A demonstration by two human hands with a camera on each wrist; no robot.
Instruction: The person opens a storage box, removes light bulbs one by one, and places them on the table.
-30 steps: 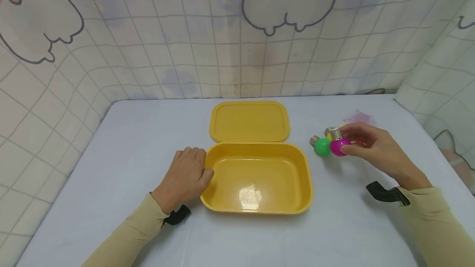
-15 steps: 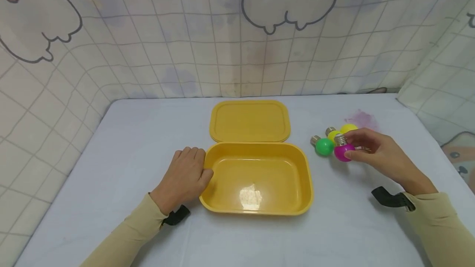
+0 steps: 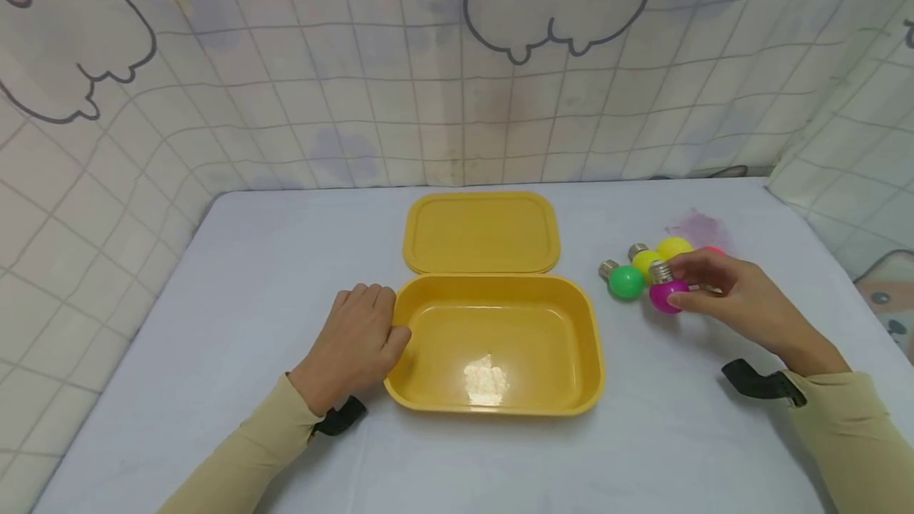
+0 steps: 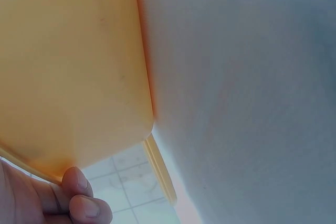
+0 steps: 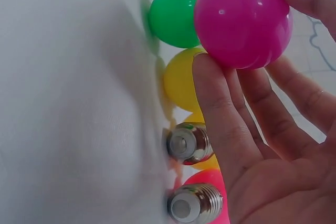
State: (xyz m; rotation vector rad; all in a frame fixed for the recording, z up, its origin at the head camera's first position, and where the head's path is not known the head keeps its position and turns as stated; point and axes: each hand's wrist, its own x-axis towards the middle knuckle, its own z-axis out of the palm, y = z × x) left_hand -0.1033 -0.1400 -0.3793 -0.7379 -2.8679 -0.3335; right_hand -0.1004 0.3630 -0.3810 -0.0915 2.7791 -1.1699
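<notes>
In the head view, my left hand (image 3: 353,339) grips the left rim of an open yellow plastic box (image 3: 493,411). The left wrist view shows the curled fingers (image 4: 90,209) at the box's edge. My right hand (image 3: 757,304) pinches a magenta light bulb (image 3: 667,297) between thumb and fingers, its metal screw base pointing up. Close beside it on the table lie a green bulb (image 3: 626,281), two yellow bulbs (image 3: 674,247) and a red bulb (image 5: 212,177). The right hand partly covers the red one in the head view.
A flat yellow lid (image 3: 481,233) lies just behind the box. White cloth covers the table (image 3: 286,252), with a pinkish stain (image 3: 698,227) at the back right. A checked curtain (image 3: 400,101) with cartoon drawings hangs behind and at both sides.
My right hand has shifted slightly right and nearer to me with the magenta bulb, uncovering more of the yellow bulbs and a bit of the red one. The left hand stays put.
</notes>
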